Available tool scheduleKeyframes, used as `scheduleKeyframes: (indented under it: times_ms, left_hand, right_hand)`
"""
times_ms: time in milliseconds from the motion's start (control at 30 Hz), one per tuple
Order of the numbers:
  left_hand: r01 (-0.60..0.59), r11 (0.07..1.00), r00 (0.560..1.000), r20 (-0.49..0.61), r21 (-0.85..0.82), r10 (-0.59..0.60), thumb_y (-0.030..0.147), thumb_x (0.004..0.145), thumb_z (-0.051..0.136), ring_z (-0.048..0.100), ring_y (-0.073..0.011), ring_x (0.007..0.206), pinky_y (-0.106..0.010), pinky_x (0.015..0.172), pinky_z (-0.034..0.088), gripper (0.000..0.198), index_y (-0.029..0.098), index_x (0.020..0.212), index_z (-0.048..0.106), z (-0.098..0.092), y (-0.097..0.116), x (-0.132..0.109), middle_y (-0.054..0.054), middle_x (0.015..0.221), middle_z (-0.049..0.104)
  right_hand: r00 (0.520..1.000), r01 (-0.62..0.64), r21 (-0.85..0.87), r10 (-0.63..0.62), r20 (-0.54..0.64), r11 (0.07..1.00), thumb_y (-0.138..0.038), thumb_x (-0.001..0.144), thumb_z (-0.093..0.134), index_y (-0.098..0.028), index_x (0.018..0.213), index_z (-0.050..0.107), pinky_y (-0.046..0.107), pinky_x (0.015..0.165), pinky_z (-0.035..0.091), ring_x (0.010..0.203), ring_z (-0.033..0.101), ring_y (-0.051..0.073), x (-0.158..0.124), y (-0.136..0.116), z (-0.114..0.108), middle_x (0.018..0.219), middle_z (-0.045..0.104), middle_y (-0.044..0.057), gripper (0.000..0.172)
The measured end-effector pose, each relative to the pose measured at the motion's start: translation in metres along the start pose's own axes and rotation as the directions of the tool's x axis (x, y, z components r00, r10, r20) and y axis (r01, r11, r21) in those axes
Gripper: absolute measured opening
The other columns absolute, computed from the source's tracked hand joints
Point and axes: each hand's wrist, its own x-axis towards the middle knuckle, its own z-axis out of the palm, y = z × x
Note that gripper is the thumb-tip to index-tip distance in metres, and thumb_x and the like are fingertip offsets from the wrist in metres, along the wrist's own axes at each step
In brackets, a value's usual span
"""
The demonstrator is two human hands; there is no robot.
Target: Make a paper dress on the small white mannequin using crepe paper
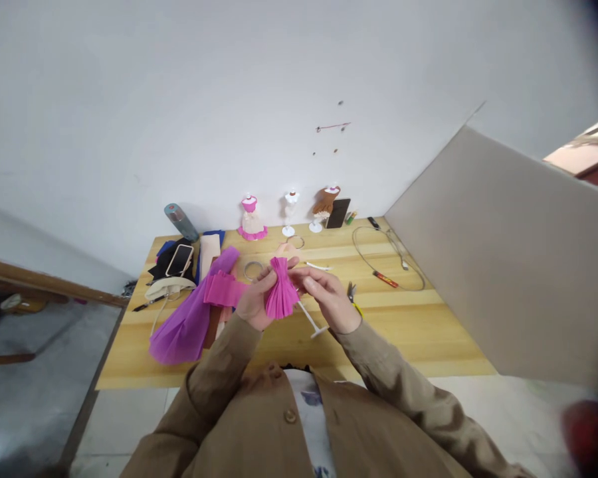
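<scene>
A pleated piece of pink crepe paper (pixel 281 292), gathered narrow at its top and fanned out below, is held over the middle of the table. My left hand (pixel 257 296) is closed on its gathered left side. At its upper right edge, my right hand (pixel 327 292) has its thumb and fingers pinched together; what lies between them is too small to make out. A white stand (pixel 313 321) with a thin rod slants out from beneath the pink paper. More pink crepe paper (pixel 222 289) lies left of my left hand, on a purple sheet (pixel 187 323).
Three small mannequins, one in pink and cream (pixel 250 219), one white (pixel 290 211), one in brown (pixel 325 202), stand along the wall. Scissors (pixel 352 297) lie beside my right wrist. A phone (pixel 180 260), a bottle (pixel 181 222) and a looped cable (pixel 421 279) are on the table (pixel 403 345).
</scene>
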Motion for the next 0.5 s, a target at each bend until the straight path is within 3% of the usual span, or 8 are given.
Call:
scheduleKeyframes:
  times_ms: [100, 200, 300, 400, 500]
  left_hand:
    - [0.054, 0.998, 0.999, -0.01, -0.011, -0.054, 0.028, 0.069, 0.085, 0.063, -0.0291, 0.123, -0.04, 0.105, 0.05, 0.035, 0.014, 0.1, 0.073, 0.006, -0.012, 0.004, -0.013, 0.122, 0.072]
    - [0.046, 0.999, 0.999, -0.031, 0.008, -0.045, 0.034, 0.077, 0.078, 0.065, -0.0287, 0.118, -0.038, 0.103, 0.05, 0.033, 0.012, 0.1, 0.074, 0.011, -0.026, 0.005, -0.013, 0.108, 0.075]
    - [-0.04, 0.996, 0.993, -0.111, 0.081, 0.049, 0.042, 0.081, 0.074, 0.068, -0.0269, 0.108, -0.038, 0.098, 0.051, 0.031, 0.014, 0.096, 0.074, 0.011, -0.04, 0.004, -0.01, 0.097, 0.076]
    - [-0.108, 0.968, 0.968, -0.196, 0.226, 0.154, 0.045, 0.076, 0.08, 0.069, -0.0224, 0.095, -0.033, 0.09, 0.052, 0.03, 0.017, 0.085, 0.073, 0.003, -0.05, 0.003, -0.005, 0.086, 0.074]
    - [-0.121, 0.913, 0.96, -0.187, 0.39, 0.207, 0.053, 0.074, 0.079, 0.066, -0.0205, 0.088, -0.032, 0.084, 0.051, 0.037, 0.017, 0.077, 0.071, -0.007, -0.053, 0.0, -0.004, 0.08, 0.07]
  right_hand:
    - [0.999, -0.02, 0.01, 0.02, -0.031, 1.0, -0.058, 0.071, 0.079, -0.018, 0.088, 0.072, 0.031, 0.067, 0.052, 0.068, 0.063, 0.016, -0.006, -0.002, 0.003, 0.077, 0.072, 0.003, 0.044]
    - [0.997, -0.038, -0.009, 0.037, -0.072, 0.999, -0.053, 0.07, 0.081, -0.018, 0.076, 0.068, 0.029, 0.06, 0.049, 0.059, 0.057, 0.014, -0.008, 0.003, 0.003, 0.067, 0.066, 0.0, 0.038]
    - [0.992, -0.051, -0.033, 0.047, -0.119, 0.998, -0.051, 0.068, 0.082, -0.019, 0.067, 0.061, 0.029, 0.06, 0.048, 0.058, 0.054, 0.014, -0.01, 0.011, 0.001, 0.064, 0.062, -0.001, 0.038]
    - [0.984, -0.079, -0.071, 0.066, -0.163, 0.994, -0.05, 0.067, 0.081, -0.019, 0.064, 0.058, 0.029, 0.059, 0.046, 0.057, 0.051, 0.013, -0.012, 0.021, -0.002, 0.061, 0.058, -0.002, 0.038]
    - [0.972, -0.108, -0.122, 0.079, -0.22, 0.987, -0.045, 0.066, 0.081, -0.019, 0.064, 0.059, 0.027, 0.056, 0.041, 0.055, 0.046, 0.012, -0.017, 0.031, -0.004, 0.059, 0.054, -0.004, 0.034]
